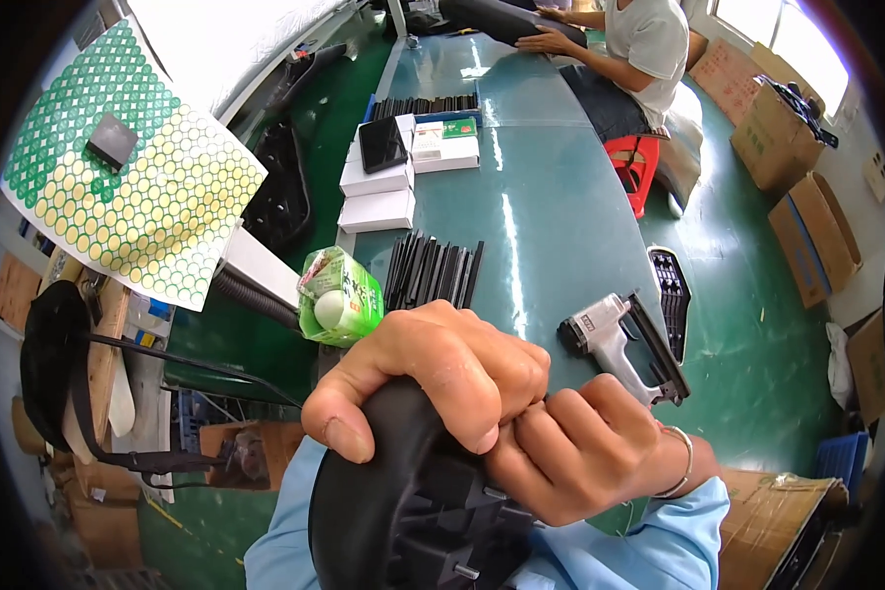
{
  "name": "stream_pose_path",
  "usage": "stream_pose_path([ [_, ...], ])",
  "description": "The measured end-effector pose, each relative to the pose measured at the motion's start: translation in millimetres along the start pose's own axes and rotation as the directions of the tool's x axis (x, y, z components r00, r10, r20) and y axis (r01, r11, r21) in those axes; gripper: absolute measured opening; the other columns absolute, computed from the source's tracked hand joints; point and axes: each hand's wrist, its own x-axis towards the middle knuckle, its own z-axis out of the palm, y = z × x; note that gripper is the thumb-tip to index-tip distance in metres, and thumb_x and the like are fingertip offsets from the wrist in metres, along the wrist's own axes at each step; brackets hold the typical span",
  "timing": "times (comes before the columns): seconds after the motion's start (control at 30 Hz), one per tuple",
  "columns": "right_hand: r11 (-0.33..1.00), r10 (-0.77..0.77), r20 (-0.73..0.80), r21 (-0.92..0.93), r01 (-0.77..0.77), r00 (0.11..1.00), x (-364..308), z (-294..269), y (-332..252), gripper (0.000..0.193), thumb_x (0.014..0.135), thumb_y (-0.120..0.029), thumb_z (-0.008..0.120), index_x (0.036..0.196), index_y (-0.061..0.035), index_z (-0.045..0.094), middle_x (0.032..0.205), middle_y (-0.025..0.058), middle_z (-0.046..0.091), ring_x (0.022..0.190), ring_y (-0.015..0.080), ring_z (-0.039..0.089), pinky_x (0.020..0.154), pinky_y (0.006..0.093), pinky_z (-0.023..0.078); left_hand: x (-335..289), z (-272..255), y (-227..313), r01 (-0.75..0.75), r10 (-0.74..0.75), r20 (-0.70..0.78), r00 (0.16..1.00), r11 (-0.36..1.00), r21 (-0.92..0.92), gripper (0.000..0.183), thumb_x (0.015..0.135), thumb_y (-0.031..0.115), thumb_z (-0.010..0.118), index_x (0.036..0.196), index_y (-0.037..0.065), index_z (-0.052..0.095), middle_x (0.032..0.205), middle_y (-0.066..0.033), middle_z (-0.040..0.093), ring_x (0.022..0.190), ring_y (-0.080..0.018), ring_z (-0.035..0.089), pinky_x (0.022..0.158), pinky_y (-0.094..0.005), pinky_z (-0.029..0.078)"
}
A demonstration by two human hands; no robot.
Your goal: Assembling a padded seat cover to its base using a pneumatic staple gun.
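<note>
A black padded cushion (364, 511) with a ribbed underside and metal bolts stands tilted up close to me. My left hand (433, 364) is closed over its top edge, thumb on the smooth outer side and fingers curled toward the underside. Against that same edge, my right hand (585, 447) is closed with its fingers bunched beside the left fingertips. Whatever the right fingers pinch is hidden. Just beyond the right hand lies a grey and black staple gun (608, 339) on the table. Black strips (433, 273) lie in a bundle past my left hand.
A cut green carton (342, 295) holding something white stands left of the strips. White boxes (377, 211) carry a black phone-like slab (383, 145). A dotted sheet (167, 216) rises at left. Across the table (551, 187), another person (644, 49) handles a dark padded piece.
</note>
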Motion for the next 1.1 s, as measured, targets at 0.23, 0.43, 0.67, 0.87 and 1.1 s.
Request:
stream_pose_path([
  [0.23, 0.988, 0.153, 0.206, -0.006, -0.155, 0.966, -15.8, -14.1, -3.7, 0.014, 0.053, -0.012, 0.058, 0.059, -0.0075, 0.045, 0.055, -0.0003, 0.027, 0.047, 0.0115, 0.032, 0.044, 0.0263, 0.021, -3.2, 3.5, 2.0, 0.023, -0.025, -0.042, 0.999, 0.999, -0.03, 0.052, 0.071, 0.044, 0.061, 0.089, -0.005, 0.057, 0.066, -0.0114, 0.053, 0.051, -0.0209, 0.043, 0.054, -0.0346, 0.032],
  [0.43, 0.965, 0.013, 0.14, 0.257, -0.049, 0.99, -27.7, -3.0, -6.8, 0.014, 0.057, -0.01, 0.058, 0.064, -0.0034, 0.048, 0.056, 0.0, 0.029, 0.047, 0.0116, 0.033, 0.044, 0.0263, 0.025, -4.3, 3.5, -5.6, 0.016, -0.019, -0.025, 1.0, 0.991, -0.134, 0.055, 0.07, 0.046, 0.062, 0.091, -0.004, 0.056, 0.067, -0.0106, 0.052, 0.054, -0.0207, 0.043, 0.055, -0.0337, 0.031],
  [0.67, 0.985, 0.106, 0.076, 0.13, -0.115, 0.991, -34.3, 1.3, -18.7, 0.015, 0.054, -0.012, 0.058, 0.064, -0.0036, 0.05, 0.056, -0.0001, 0.031, 0.047, 0.0113, 0.035, 0.043, 0.0259, 0.024, -17.8, 12.6, -17.2, 0.189, -0.224, -0.172, 0.959, 0.961, -0.2, 0.065, 0.072, 0.067, 0.054, 0.081, 0.003, 0.049, 0.073, -0.0081, 0.048, 0.062, -0.0191, 0.042, 0.062, -0.032, 0.033],
  [0.87, 0.944, 0.326, -0.038, 0.068, -0.323, 0.945, -44.5, 7.8, -25.7, 0.016, 0.049, -0.014, 0.057, 0.063, -0.0101, 0.05, 0.057, -0.0011, 0.033, 0.047, 0.0122, 0.034, 0.045, 0.0267, 0.02, -10.6, 10.4, -14.4, 0.253, -0.269, -0.088, 0.959, 0.954, -0.157, 0.064, 0.081, 0.071, 0.045, 0.074, 0.007, 0.049, 0.059, -0.0051, 0.047, 0.048, -0.0194, 0.04, 0.052, -0.0359, 0.033],
  [1.1, 0.972, 0.156, 0.224, 0.14, -0.19, 0.962, -54.3, -4.8, -23.6, 0.013, 0.056, -0.01, 0.058, 0.061, -0.006, 0.046, 0.056, -0.0004, 0.029, 0.048, 0.0119, 0.033, 0.045, 0.0262, 0.023, -16.4, 9.0, -14.6, 0.254, -0.263, -0.033, 0.964, 0.952, -0.17, 0.068, 0.079, 0.075, 0.043, 0.074, 0.007, 0.048, 0.062, -0.0046, 0.049, 0.053, -0.0194, 0.042, 0.056, -0.0352, 0.035],
])
